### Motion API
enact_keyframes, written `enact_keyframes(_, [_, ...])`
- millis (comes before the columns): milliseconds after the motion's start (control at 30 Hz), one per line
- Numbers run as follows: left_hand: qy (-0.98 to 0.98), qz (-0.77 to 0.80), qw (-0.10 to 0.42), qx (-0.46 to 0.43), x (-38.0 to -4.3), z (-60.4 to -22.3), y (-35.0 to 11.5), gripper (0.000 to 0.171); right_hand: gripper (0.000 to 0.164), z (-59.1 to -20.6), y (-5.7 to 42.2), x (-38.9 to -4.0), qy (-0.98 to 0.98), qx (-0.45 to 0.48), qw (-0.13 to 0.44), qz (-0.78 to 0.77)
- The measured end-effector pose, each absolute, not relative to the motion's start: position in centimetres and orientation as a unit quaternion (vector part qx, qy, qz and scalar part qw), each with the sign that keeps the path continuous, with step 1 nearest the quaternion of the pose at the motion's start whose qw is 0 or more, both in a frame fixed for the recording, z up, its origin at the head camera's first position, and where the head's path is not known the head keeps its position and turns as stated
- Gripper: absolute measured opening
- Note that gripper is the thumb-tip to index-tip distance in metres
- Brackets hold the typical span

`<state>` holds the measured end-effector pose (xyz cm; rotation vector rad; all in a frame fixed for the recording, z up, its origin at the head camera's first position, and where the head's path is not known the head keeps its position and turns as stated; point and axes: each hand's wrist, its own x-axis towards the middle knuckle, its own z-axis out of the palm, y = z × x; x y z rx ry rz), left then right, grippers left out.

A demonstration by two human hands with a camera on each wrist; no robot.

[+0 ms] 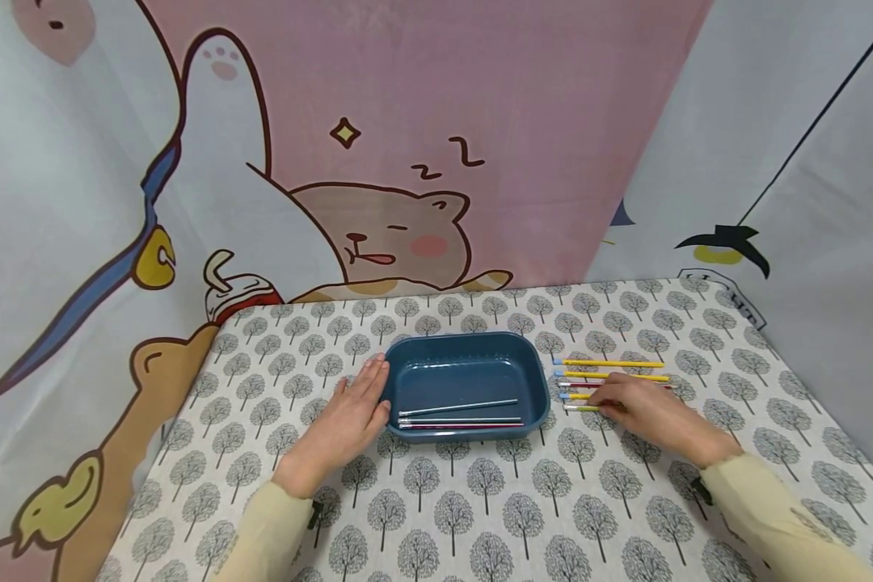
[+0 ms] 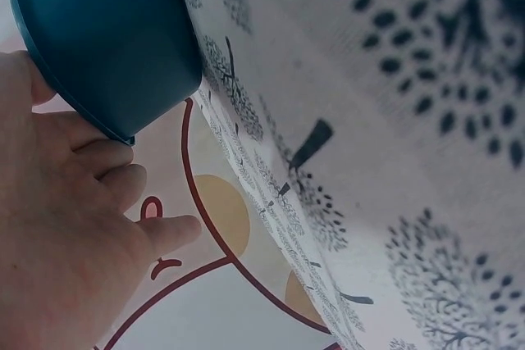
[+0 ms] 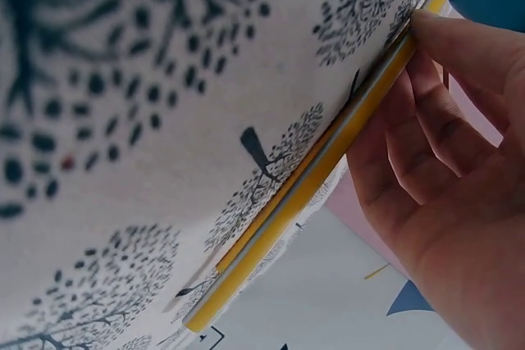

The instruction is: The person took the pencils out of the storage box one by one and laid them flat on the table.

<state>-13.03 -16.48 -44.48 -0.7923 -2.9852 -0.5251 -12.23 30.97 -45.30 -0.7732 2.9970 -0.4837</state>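
Note:
A dark blue rectangular tray (image 1: 473,343) stands on the table with three thin pencils (image 1: 458,407) lying along its near side, one of them dark red. My left hand (image 1: 342,424) rests against the tray's left end, fingers extended along the rim. To the right of the tray, several pencils lie roughly parallel, among them a yellow pencil (image 1: 614,364) at the far side. Over the near end of this row, my right hand (image 1: 643,412) pinches the nearest pencil (image 1: 580,408), yellow with a grey stripe (image 3: 279,223) in the right wrist view. The hand covers part of the row.
A white cloth with grey tree prints (image 1: 451,493) covers the table. Behind it hangs a pink and white curtain (image 1: 553,145) with cartoon animals, reaching the table's back edge. A yellow pencil (image 1: 655,377) and a dark red pencil (image 1: 585,385) lie beside the right hand.

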Motion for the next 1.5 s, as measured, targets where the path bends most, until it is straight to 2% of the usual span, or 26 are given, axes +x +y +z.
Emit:
enact_keyframes(467, [-0.954, -0.169, -0.003, -0.249, -12.9, -44.6, -16.5, 0.062, 0.023, -45.6, 31.1, -12.0, 0.957, -0.245, -0.002, -0.153])
enact_keyframes(767, [-0.954, -0.171, -0.002, -0.248, -12.7, -44.7, -16.5, 0.061, 0.021, -44.6, 31.3, -11.6, 0.959, -0.22, 0.017, -0.179])
enact_keyframes(1133, [-0.953, -0.171, -0.002, -0.251, -12.9, -44.6, -16.6, 0.062, 0.027, -42.6, 31.6, -10.7, 0.957, -0.227, -0.033, -0.177])
enact_keyframes(1500, [-0.952, -0.171, -0.005, -0.253, -13.0, -44.5, -16.5, 0.062, 0.057, -41.8, 30.9, -10.4, 0.955, -0.223, -0.072, -0.183])
